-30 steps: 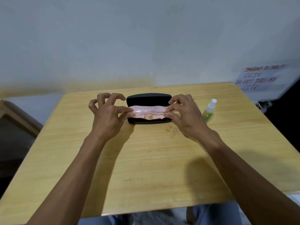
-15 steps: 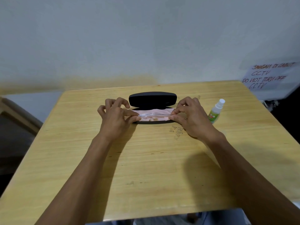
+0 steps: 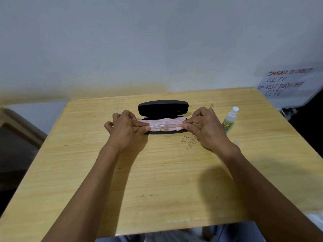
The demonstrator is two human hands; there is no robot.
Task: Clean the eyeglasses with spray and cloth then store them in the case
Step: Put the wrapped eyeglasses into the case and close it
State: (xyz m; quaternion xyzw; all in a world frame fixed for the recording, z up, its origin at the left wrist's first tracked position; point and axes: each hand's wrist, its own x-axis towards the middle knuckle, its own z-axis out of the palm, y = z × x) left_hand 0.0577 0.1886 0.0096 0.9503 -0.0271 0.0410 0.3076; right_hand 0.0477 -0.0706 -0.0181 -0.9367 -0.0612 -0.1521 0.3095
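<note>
Forearms come in from the bottom edge over a yellowish wooden table [image 3: 157,180], which has some scribbled pencil letters on it just in front of the right wrist. Left hand [image 3: 123,131] has its fingers curled, thumb and forefinger pinching the left end of the eyeglasses [image 3: 165,126]. Right hand [image 3: 205,127] does the same thing on the right end, so both are pinching the frame, one at each side. The glasses are clear-framed and folded, kinda hard to make out, lying lengthwise over a pink cloth [image 3: 162,123] that sits in the bottom half of the case [image 3: 163,109]. Can't tell whether the glasses are fully resting on the cloth or held a hair above it. The case is black, hard shell, lid swung up and back so it stands behind the hands. Over to the right of the right hand there's a small spray bottle [image 3: 230,119], white cap, green label, standing a bit tilted in this wide view, near the hand but not touching. Past the table's far right corner a paper sign [image 3: 288,82] on the wall reads "DO NOT TURN OFF CCTV". Plain pale wall [image 3: 157,41] behind it all.
</note>
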